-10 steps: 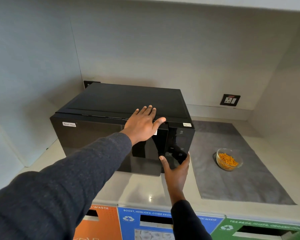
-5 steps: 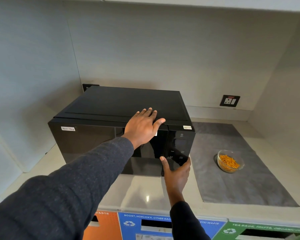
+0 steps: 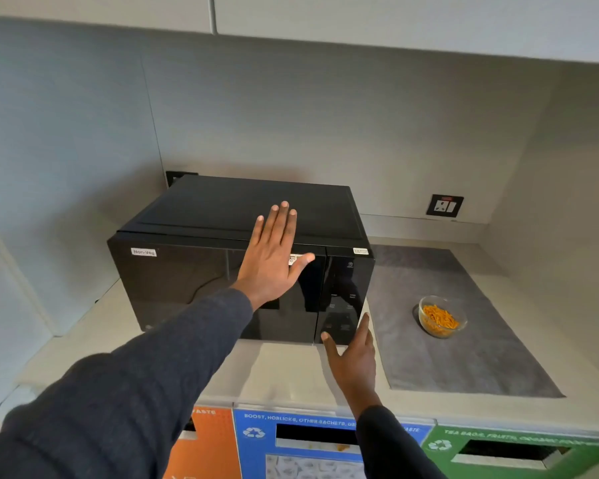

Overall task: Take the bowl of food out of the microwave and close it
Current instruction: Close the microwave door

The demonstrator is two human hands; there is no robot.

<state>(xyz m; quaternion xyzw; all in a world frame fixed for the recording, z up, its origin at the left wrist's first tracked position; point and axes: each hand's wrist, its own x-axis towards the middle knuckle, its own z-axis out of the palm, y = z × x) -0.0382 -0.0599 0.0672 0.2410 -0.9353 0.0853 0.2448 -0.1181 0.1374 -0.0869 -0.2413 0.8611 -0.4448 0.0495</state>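
A black microwave [image 3: 194, 281] stands on the counter with its door shut. To its right, a clear glass bowl [image 3: 442, 316] of orange pasta sits on a grey mat [image 3: 464, 361]. My left hand [image 3: 274, 261] hovers flat with spread fingers in front of the door's upper edge and holds nothing. My right hand [image 3: 355, 354] is open just below the control panel [image 3: 343, 299], thumb and fingers apart, and whether it touches the microwave I cannot tell.
A wall socket [image 3: 445, 205] is behind the mat. Overhead cabinets [image 3: 360, 19] hang above. Below the counter edge are orange [image 3: 208, 444], blue [image 3: 298, 444] and green [image 3: 519, 451] waste bins with slots. Walls close in on both sides.
My left hand has lifted off the microwave's top edge and spread flat. My right hand has drawn back down from the control panel. The view has tilted upward.
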